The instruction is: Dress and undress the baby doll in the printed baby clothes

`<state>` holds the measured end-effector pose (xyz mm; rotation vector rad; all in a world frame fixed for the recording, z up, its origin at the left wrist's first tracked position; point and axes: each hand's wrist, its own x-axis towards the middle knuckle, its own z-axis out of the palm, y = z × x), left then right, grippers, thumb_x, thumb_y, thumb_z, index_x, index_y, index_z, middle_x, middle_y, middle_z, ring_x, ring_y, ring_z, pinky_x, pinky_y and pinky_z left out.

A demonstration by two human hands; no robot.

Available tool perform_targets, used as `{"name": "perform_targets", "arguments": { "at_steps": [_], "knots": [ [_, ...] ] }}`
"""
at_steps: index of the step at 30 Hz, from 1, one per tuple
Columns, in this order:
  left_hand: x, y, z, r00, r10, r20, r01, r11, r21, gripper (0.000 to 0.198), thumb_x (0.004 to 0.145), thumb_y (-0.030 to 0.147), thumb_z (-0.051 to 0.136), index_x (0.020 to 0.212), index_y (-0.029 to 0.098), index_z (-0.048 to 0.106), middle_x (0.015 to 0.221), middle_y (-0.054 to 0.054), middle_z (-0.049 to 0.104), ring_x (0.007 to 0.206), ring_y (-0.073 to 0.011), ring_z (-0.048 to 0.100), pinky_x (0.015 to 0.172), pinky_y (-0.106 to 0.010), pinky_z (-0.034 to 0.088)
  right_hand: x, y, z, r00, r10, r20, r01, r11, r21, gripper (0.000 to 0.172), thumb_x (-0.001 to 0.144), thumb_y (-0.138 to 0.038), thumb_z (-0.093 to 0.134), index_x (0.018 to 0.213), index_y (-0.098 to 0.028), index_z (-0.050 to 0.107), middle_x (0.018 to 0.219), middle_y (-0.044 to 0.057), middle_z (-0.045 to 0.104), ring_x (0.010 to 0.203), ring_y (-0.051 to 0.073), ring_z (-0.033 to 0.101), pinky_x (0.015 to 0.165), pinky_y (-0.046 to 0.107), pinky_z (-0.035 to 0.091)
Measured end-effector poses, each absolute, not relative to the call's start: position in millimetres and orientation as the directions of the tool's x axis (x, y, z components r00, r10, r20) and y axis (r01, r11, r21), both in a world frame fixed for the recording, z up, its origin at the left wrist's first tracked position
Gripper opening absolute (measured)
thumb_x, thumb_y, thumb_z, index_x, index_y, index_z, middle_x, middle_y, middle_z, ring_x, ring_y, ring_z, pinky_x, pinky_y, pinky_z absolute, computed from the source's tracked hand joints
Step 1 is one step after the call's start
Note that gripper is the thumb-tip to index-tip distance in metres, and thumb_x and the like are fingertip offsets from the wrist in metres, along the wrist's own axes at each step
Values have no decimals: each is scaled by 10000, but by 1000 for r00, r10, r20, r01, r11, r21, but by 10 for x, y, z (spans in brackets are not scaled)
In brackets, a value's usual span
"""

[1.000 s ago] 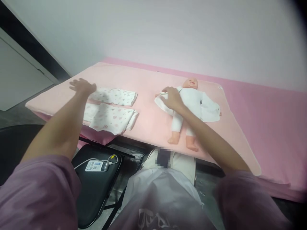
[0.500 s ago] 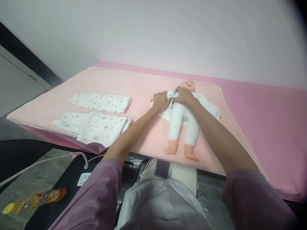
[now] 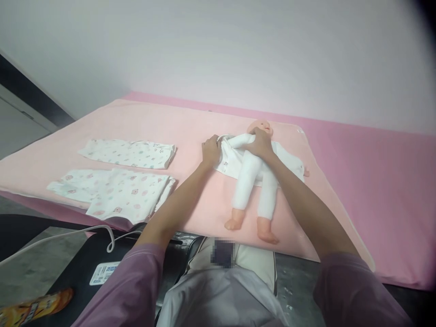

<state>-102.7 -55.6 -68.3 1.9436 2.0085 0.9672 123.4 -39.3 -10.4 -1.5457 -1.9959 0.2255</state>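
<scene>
A baby doll [image 3: 248, 170] with a white soft body and bare plastic feet lies on its back on the pink sheet, its head at the far side. A white baby shirt [image 3: 229, 159] is spread under its torso, and one sleeve covers the arm on the right, where a small hand pokes out. At the left edge of the shirt, my left hand [image 3: 211, 152] is closed on the fabric. My right hand [image 3: 261, 144] is wrapped over the doll's chest and upper arm, just below its head. My palm hides part of the torso.
Two folded printed baby garments, one farther back [image 3: 129, 153] and one nearer [image 3: 126, 193], lie on the sheet to the left. Below the bed edge are a black surface with a white cable [image 3: 111, 240], a white label [image 3: 102, 272] and a yellow-orange bottle [image 3: 44, 306].
My left hand has moved left, drawing the shirt's edge away from the doll. The doll's torso and legs have tilted slightly, and my right hand stays on its chest. The view has shifted a little.
</scene>
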Motion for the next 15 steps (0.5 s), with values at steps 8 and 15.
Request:
{"name": "perform_targets", "arguments": {
  "at_steps": [8,15],
  "knots": [
    [-1040,-490,-751,-108,955,277,869,-44,493,274,1135,327,436,1128,228,692,1200,-157,773,1272,-390,627,1089,-505,441,1931,-325,-93,98,931,352,522,253,-815,419,693,-347,781,1070,-229,641,1208,58,736,1154,312,672,1098,494,518],
    [-1056,-554,-748,-251,841,479,571,-271,775,424,1112,234,322,1473,272,542,1469,-65,677,1349,-239,644,1170,-393,471,1758,-276,-123,-138,924,356,561,370,-741,471,727,-354,850,1153,-224,696,1325,90,741,1281,349,641,1201,551,468]
  ]
}}
